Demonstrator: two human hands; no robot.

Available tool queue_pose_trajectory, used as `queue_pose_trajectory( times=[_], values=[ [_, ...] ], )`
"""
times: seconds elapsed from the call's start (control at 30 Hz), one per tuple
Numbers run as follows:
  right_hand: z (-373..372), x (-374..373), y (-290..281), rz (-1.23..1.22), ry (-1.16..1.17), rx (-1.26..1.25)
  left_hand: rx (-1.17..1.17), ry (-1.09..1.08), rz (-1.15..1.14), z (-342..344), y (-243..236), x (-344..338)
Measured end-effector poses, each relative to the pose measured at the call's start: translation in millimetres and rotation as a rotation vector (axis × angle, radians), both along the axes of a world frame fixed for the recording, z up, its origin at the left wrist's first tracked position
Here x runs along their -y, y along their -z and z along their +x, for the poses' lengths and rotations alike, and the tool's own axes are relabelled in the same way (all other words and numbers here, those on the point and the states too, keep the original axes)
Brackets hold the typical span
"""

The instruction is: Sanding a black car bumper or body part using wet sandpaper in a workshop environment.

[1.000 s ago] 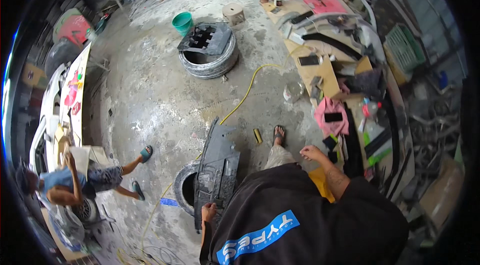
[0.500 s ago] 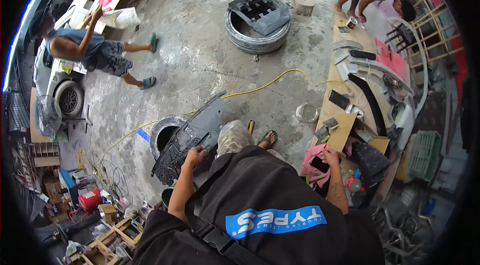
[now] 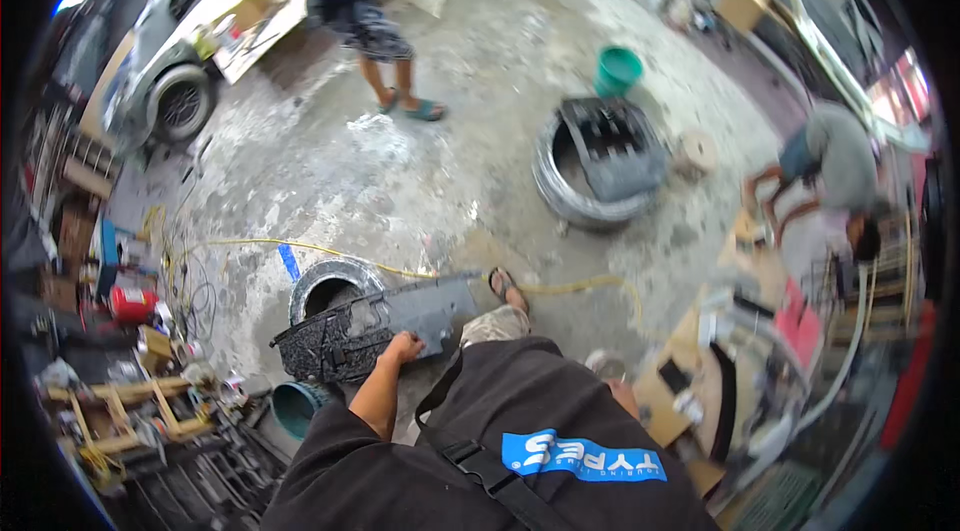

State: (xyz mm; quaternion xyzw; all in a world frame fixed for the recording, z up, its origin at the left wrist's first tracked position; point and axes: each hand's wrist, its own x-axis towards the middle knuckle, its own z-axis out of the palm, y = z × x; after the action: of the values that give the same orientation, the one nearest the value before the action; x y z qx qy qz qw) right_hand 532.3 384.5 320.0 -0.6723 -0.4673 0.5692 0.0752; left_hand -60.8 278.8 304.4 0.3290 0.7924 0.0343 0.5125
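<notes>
My left hand [image 3: 405, 347] is closed, with the fingers curled in, over the near edge of a long dark grey panel [image 3: 425, 311]. Whatever the fingers may hold is too small to see, and I cannot tell whether they touch the panel. The panel's left part is black and rough; it leans across a tyre [image 3: 303, 303] on the floor. My right hand [image 3: 623, 396] shows only in part beyond my dark shirt, close to a round pale container [image 3: 605, 364]. Its fingers are blurred and hard to read.
A second panel [image 3: 625, 156] rests on a larger tyre [image 3: 560, 193], with a green bucket [image 3: 619, 71] behind. A yellow hose [image 3: 570, 283] crosses the floor. One person [image 3: 355, 16] stands far left; another [image 3: 840, 156] bends at the right. A teal bucket [image 3: 293, 409] stands near left.
My view has swung, so the surroundings sit differently in the picture. My right hand has come away from the pink cloth and phone-like dark object. My left hand stays closed over the panel.
</notes>
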Motion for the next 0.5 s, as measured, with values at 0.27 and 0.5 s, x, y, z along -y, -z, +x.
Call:
queue_pose_trajectory(
  times=[0.27, 0.5],
  values=[
    [117.9, -195.8, 50.1, 0.040, -0.421, 0.028, 0.049, -0.249, -0.002, -47.0, 11.5, -92.2],
    [-112.3, -416.0, -8.1, -0.259, -0.138, 0.058, -0.103, -0.558, 0.271, -92.0, -27.2, -173.3]
  ],
)
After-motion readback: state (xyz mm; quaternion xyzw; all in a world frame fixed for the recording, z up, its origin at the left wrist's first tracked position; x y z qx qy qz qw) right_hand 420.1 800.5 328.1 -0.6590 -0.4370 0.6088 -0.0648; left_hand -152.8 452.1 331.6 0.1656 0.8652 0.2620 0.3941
